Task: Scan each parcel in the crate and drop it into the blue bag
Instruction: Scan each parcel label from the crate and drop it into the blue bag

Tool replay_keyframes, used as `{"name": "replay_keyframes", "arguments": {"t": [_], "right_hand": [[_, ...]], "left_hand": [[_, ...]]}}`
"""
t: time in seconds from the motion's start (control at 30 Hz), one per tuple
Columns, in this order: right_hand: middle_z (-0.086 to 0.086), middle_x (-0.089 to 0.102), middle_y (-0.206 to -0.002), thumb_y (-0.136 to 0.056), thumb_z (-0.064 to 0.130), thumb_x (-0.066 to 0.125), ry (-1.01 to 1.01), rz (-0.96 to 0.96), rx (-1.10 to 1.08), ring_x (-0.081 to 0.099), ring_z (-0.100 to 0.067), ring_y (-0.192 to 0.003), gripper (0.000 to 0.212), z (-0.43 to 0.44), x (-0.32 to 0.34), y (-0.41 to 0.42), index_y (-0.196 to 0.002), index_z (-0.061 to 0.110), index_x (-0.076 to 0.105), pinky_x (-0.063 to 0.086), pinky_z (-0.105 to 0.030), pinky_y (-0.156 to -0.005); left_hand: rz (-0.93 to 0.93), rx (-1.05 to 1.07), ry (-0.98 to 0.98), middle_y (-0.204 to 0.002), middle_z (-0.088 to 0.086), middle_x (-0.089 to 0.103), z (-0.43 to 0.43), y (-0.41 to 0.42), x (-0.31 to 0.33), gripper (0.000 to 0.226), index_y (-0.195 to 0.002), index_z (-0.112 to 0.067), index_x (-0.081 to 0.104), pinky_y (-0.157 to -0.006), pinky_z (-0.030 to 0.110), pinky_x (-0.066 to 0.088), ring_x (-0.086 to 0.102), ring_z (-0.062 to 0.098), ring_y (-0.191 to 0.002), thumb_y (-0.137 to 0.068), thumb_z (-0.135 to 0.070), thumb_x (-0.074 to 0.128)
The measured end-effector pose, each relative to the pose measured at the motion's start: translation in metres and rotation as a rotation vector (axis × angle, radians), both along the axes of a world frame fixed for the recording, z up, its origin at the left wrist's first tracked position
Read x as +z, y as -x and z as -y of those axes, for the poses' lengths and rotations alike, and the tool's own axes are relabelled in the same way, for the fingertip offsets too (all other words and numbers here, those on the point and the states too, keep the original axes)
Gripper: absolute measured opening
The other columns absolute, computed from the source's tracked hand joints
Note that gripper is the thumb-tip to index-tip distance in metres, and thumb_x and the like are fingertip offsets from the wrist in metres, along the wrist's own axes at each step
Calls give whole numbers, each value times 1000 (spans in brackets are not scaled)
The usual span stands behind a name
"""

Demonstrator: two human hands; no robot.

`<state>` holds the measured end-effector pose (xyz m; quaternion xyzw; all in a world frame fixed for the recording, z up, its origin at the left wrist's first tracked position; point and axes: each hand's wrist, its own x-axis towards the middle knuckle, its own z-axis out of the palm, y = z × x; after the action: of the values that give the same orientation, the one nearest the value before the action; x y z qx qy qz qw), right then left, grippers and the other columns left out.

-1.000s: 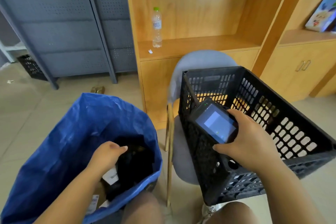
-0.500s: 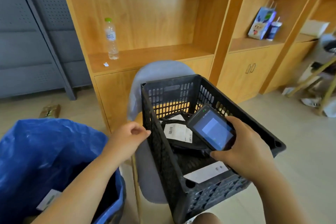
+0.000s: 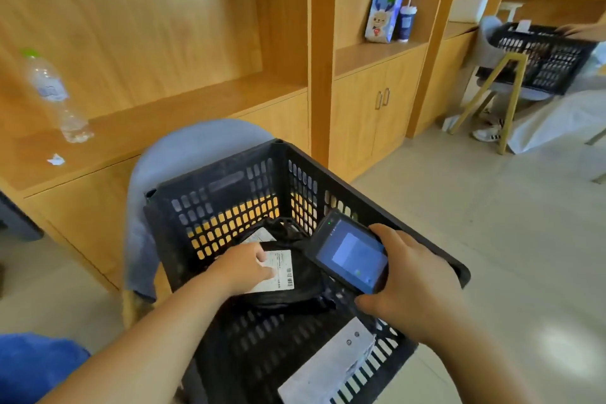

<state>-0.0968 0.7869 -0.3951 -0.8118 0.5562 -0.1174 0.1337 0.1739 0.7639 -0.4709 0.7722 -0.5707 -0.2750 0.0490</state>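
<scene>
The left hand [image 3: 244, 267] reaches down into the crate [image 3: 229, 193], fingers spread flat on the white label of a black parcel [image 3: 295, 292], seemingly pinning it so the barcode faces up; it presses and has not closed around anything. The right hand [image 3: 413, 285] is wrapped around the scanner [image 3: 351, 254], held just above that label, probably for a reading. A second, grey parcel [image 3: 328, 367] lies at the crate's near end. The blue bag [image 3: 36, 367] shows only at the lower left, beside the left forearm. The crate's tall walls mean lifting the parcel clear first. A bottle [image 3: 54, 97] stands on the shelf behind.
</scene>
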Motion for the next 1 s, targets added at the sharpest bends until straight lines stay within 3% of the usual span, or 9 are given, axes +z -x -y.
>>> {"name": "replay_keyframes", "arguments": {"t": [0.1,0.17,0.33,0.43,0.5,0.63,0.77,1.0], "right_hand": [[9,48,-118,-61,54,69,-3,-57,16,49,-14,-99,93,25,-6,-8,-137,32,21,43,-29,-73],[8,49,-115,-62,51,69,-15,-98,27,50,-16,-97,88,42,-10,-15,-134,30,23,39,-29,-70],[6,48,-110,-65,49,69,-50,-129,37,44,-16,-86,83,73,-24,-27,-132,27,25,40,-30,-69],[6,48,-108,-65,48,69,-86,-115,23,45,-16,-87,80,83,-34,-28,-130,27,27,42,-30,-69],[7,49,-108,-66,48,69,-94,-108,16,48,-16,-89,79,87,-39,-28,-129,28,27,44,-30,-69],[7,50,-105,-66,49,71,-104,-76,28,50,-15,-88,80,90,-45,-28,-129,28,26,46,-28,-68],[8,49,-107,-66,52,70,-100,-51,29,49,-13,-90,81,90,-48,-26,-129,30,25,46,-26,-68],[9,49,-104,-62,51,72,-105,-8,-10,49,-13,-88,83,89,-51,-24,-129,30,28,45,-27,-64]], "left_hand": [[182,-93,-138,-134,7,48,38,-9,-26,64,-137,-18,41,-99,38,41,47,26,-119,-84,-46,64],[307,-139,-190,-148,11,33,59,-13,-40,80,-149,-17,24,-108,43,34,32,33,-134,-85,-46,63],[503,-296,-251,-158,10,13,100,-23,-67,87,-152,-11,6,-113,48,27,11,33,-144,-89,-41,57],[477,-303,-360,-161,9,0,120,-28,-88,88,-152,-10,-6,-117,50,18,-2,34,-147,-93,-39,52],[426,-277,-444,-161,10,4,127,-30,-102,91,-152,-12,-9,-117,48,17,2,33,-147,-92,-40,53],[401,-268,-526,-149,9,39,130,-27,-118,92,-151,-12,16,-104,35,40,43,27,-131,-81,-37,70],[318,-311,-617,-128,6,57,127,-15,-126,66,-132,-10,47,-97,38,47,56,25,-113,-77,-33,76],[43,-208,-595,-126,9,56,122,3,-103,66,-134,-7,45,-92,35,50,58,25,-109,-77,-23,74]]}}
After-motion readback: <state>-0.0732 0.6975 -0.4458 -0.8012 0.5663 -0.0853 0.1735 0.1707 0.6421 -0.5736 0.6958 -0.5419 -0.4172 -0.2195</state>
